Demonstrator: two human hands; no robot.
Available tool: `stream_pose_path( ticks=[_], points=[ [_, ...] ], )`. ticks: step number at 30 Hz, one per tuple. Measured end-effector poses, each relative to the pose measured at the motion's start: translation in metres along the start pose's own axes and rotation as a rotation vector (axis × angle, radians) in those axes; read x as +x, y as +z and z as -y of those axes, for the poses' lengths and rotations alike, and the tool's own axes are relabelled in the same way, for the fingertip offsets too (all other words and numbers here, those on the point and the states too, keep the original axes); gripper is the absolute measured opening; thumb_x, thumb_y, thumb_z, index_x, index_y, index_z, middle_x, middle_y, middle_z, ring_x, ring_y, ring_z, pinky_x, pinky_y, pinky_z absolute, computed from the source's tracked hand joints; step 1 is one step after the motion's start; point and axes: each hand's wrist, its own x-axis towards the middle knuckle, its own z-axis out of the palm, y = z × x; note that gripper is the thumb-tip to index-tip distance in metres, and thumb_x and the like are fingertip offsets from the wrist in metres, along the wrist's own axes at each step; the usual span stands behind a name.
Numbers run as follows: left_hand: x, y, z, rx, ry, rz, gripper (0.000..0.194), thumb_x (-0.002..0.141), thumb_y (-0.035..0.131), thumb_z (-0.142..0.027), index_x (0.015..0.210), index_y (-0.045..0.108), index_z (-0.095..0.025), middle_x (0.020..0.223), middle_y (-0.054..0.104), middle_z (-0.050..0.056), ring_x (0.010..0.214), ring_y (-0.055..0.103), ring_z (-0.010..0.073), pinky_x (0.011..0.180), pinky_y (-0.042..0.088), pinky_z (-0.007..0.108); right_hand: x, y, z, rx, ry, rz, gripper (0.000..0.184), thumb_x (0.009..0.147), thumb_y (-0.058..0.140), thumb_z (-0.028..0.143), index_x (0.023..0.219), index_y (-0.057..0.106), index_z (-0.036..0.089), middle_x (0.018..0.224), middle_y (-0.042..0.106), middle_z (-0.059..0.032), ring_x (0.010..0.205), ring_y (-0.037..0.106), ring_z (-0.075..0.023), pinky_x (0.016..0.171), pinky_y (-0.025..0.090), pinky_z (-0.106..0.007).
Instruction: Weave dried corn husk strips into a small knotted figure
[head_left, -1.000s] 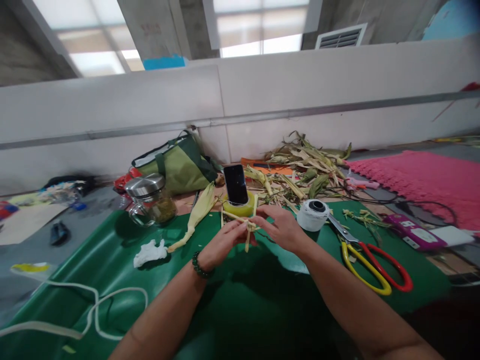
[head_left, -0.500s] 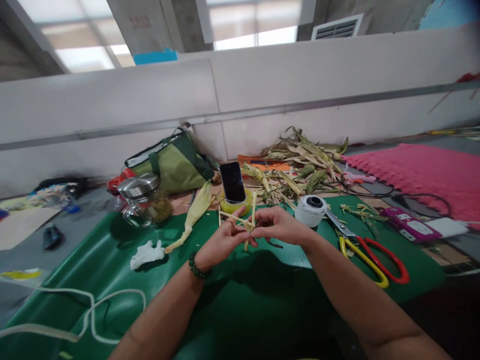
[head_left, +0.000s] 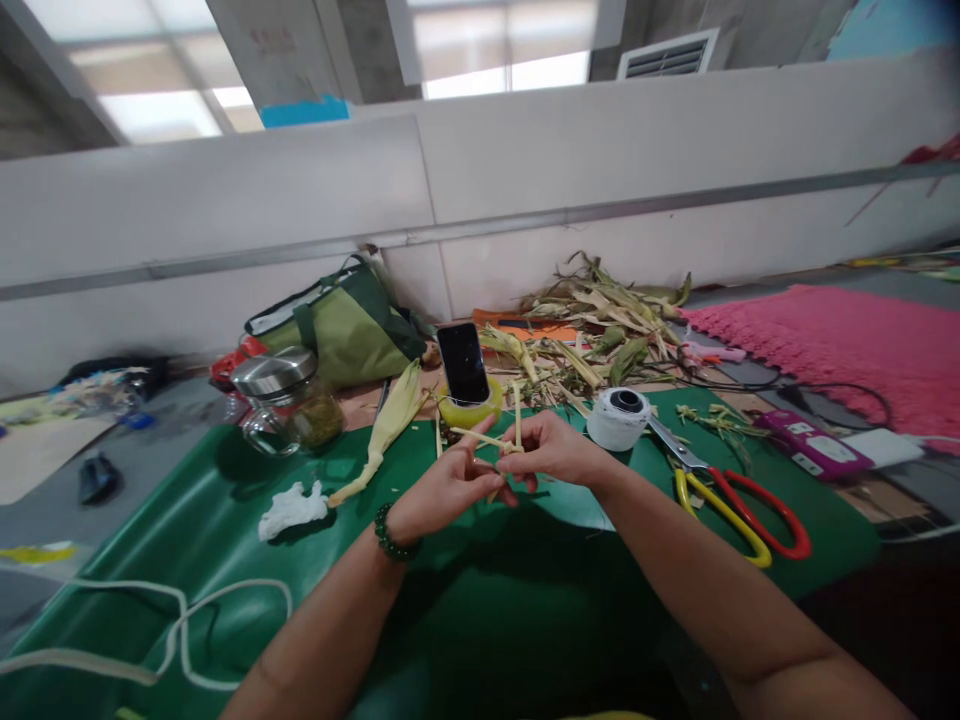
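Pale corn husk strips (head_left: 517,412), crossed and folded over one another, are held in front of me above the green mat (head_left: 517,610). My right hand (head_left: 559,450) pinches the strips at their crossing, with one end standing upright. Close against it, my left hand (head_left: 442,490) has its index finger stretched out along the strips and its other fingers curled around their lower part. Fingers of both hands partly hide the fold. Just behind them, a phone (head_left: 464,362) leans upright in a roll of yellow tape (head_left: 471,412).
Red-and-yellow-handled scissors (head_left: 739,500) and a white roll (head_left: 619,420) lie to the right. A glass jar (head_left: 289,400), a corn husk (head_left: 394,420) and crumpled tissue (head_left: 294,511) are on the left. Behind are a husk pile (head_left: 607,300) and a green bag (head_left: 345,330).
My right hand and the upright strip have shifted slightly right, and the strips sit lower between the fingers. My left index finger now reaches out straighter.
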Motion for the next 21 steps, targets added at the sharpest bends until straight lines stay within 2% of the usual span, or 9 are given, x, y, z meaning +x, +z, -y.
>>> stream_pose_path(
  ticks=[1,3,5,6,8,11,15,21],
  points=[
    [0.000,-0.002,-0.001,0.025,-0.004,-0.032,0.076,0.077,0.066,-0.037,0.142,0.033,-0.013,0.081,0.071,0.007,0.074,0.063,0.0178,0.068,0.045,0.028,0.000,-0.002,-0.001,-0.009,0.008,-0.028,0.028,0.062,0.077,0.037,0.064,0.062,0.013,0.050,0.060,0.0032,0.041,0.053,-0.0074,0.041,0.042,-0.019],
    [-0.001,-0.005,-0.005,0.102,0.034,-0.198,0.068,0.076,0.066,-0.040,0.134,0.041,-0.015,0.092,0.069,0.009,0.083,0.063,0.0191,0.070,0.046,0.028,0.001,-0.004,-0.002,-0.021,0.039,-0.041,0.029,0.060,0.078,0.036,0.065,0.061,0.014,0.050,0.060,0.0038,0.041,0.053,-0.0073,0.041,0.042,-0.018],
    [-0.001,-0.009,-0.009,0.216,0.103,-0.383,0.050,0.077,0.064,-0.042,0.118,0.053,-0.016,0.094,0.067,0.008,0.086,0.061,0.0193,0.072,0.046,0.028,0.002,-0.002,-0.003,-0.019,0.075,-0.003,0.030,0.058,0.079,0.037,0.066,0.060,0.014,0.050,0.059,0.0043,0.042,0.053,-0.0069,0.041,0.042,-0.018],
    [-0.001,-0.010,-0.010,0.274,0.120,-0.409,0.039,0.079,0.061,-0.042,0.107,0.059,-0.015,0.089,0.066,0.007,0.082,0.061,0.0186,0.070,0.046,0.028,0.002,0.000,-0.003,-0.015,0.083,0.010,0.031,0.058,0.079,0.037,0.066,0.059,0.015,0.050,0.058,0.0049,0.042,0.052,-0.0066,0.041,0.043,-0.018],
    [0.000,-0.009,-0.012,0.368,0.120,-0.332,0.025,0.081,0.056,-0.038,0.080,0.063,-0.015,0.072,0.063,0.003,0.069,0.058,0.0155,0.063,0.044,0.025,0.003,0.005,-0.004,-0.008,0.081,0.014,0.034,0.057,0.080,0.039,0.067,0.058,0.015,0.050,0.057,0.0059,0.043,0.051,-0.0062,0.041,0.043,-0.017],
    [0.000,-0.004,-0.011,0.454,0.120,-0.232,0.031,0.084,0.052,-0.032,0.059,0.058,-0.015,0.056,0.058,0.000,0.057,0.051,0.0118,0.055,0.039,0.022,0.003,0.009,-0.004,0.022,0.054,-0.002,0.039,0.057,0.080,0.044,0.069,0.056,0.016,0.048,0.054,0.0068,0.043,0.049,-0.0059,0.039,0.042,-0.017],
    [-0.001,0.001,-0.010,0.498,0.132,-0.254,0.028,0.084,0.051,-0.030,0.061,0.059,-0.016,0.055,0.059,0.000,0.055,0.052,0.0114,0.056,0.038,0.022,0.002,0.006,-0.003,0.020,0.027,-0.023,0.041,0.060,0.077,0.050,0.065,0.056,0.015,0.047,0.053,0.0065,0.040,0.046,-0.0044,0.038,0.039,-0.017],
    [-0.008,-0.004,-0.019,0.569,0.047,-0.221,0.027,0.083,0.052,-0.030,0.061,0.058,-0.016,0.053,0.061,-0.001,0.053,0.052,0.0113,0.054,0.036,0.022,0.001,-0.004,-0.002,-0.051,0.076,-0.010,0.039,0.057,0.079,0.046,0.058,0.057,0.014,0.045,0.053,0.0060,0.041,0.048,-0.0051,0.039,0.040,-0.017]
  ],
)
